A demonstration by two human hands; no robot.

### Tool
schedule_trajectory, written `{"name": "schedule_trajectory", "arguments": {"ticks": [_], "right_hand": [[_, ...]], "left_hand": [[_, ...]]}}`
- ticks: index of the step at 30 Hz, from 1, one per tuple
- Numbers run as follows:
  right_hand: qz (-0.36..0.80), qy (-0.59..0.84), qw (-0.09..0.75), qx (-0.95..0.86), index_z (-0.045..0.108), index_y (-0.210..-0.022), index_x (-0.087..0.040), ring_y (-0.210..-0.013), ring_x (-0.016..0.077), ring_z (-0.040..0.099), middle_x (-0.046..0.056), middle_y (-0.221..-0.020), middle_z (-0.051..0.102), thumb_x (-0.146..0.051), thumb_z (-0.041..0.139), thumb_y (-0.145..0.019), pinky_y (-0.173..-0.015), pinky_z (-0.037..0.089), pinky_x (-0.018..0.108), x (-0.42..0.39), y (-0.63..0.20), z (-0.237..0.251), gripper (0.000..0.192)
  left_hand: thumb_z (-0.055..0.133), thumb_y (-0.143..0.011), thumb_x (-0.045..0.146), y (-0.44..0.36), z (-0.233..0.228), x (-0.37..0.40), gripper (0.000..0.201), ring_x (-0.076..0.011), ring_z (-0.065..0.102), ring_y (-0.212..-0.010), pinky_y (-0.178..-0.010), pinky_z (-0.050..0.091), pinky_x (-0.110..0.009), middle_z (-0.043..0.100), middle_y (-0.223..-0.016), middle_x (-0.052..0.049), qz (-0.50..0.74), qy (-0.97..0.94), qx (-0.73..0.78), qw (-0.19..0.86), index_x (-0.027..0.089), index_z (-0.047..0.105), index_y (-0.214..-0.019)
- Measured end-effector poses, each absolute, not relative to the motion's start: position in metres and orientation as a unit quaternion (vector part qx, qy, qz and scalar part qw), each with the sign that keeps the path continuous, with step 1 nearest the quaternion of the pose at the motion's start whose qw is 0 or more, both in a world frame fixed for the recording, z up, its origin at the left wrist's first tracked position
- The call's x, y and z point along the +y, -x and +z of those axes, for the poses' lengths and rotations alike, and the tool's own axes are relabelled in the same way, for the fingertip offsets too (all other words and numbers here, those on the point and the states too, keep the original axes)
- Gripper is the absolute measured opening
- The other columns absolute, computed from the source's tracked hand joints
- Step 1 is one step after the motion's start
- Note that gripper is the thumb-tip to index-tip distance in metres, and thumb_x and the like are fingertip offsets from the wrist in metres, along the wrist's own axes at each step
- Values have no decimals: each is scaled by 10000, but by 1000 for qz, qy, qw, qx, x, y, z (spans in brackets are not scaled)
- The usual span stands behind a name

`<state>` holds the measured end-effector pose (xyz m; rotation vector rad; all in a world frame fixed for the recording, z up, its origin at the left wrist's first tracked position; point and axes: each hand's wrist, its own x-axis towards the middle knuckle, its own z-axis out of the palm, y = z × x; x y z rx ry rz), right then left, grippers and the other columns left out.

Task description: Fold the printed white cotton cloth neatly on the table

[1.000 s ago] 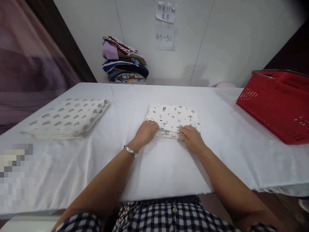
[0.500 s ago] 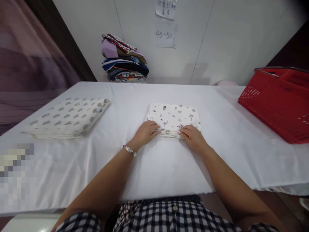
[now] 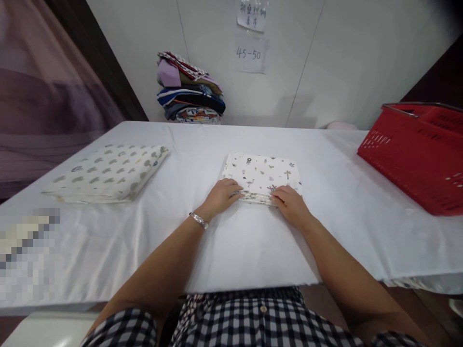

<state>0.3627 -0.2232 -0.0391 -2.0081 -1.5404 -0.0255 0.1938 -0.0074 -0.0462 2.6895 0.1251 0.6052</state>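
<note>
Folded printed cloth [image 3: 261, 175], soft square, near edge in both hands' grip: left [image 3: 220, 197], right [image 3: 291, 203].

The folded cloth [image 3: 261, 177] is matt printed cotton — soft, its layered edges showing. It lies on the table [image 3: 253, 241], whose white cover is smooth with a faint sheen. Right of the cloth, the basket [image 3: 415, 149] is glossy red plastic — perforated walls, a metal handle.

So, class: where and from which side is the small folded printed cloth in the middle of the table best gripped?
Probably by its near edge, from the person's side: the folded printed cloth lies flat with stacked layers facing there, where left hand and right hand already rest.
</note>
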Motion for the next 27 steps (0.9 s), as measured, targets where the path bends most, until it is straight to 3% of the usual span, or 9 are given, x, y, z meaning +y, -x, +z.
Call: {"name": "schedule_trajectory", "arguments": {"ticks": [4, 11, 27], "right_hand": [[3, 764, 284, -580, 649, -990, -222, -953, 231, 543, 65, -1033, 635, -297, 538, -865, -833, 441, 387, -224, -363, -39, 183], [10, 764, 265, -588, 652, -1045, -220, -982, 233, 535, 71, -1064, 627, -278, 508, -875, -853, 436, 388, -225, -365, -40, 231], [-55, 756, 260, -598, 642, -973, -198, -922, 233, 536, 90, -995, 628, -271, 409, -927, -830, 438, 389, -220, -365, -45, 248]], "left_hand": [[590, -845, 373, -194, -44, -8, 245, -209, 554, -961, -871, 442, -388, 632, -1010, -49, 208, -959, 38, 188, 231, 653, -1036], [616, -823, 283, -193, -43, -7, 247, -204, 545, -965, -878, 445, -390, 625, -1028, -43, 192, -962, 37, 189, 229, 638, -1063], [423, -927, 286, -196, -30, -18, 209, -223, 544, -884, -768, 415, -371, 624, -925, -77, 197, -976, 67, 68, 183, 606, -925]]}}
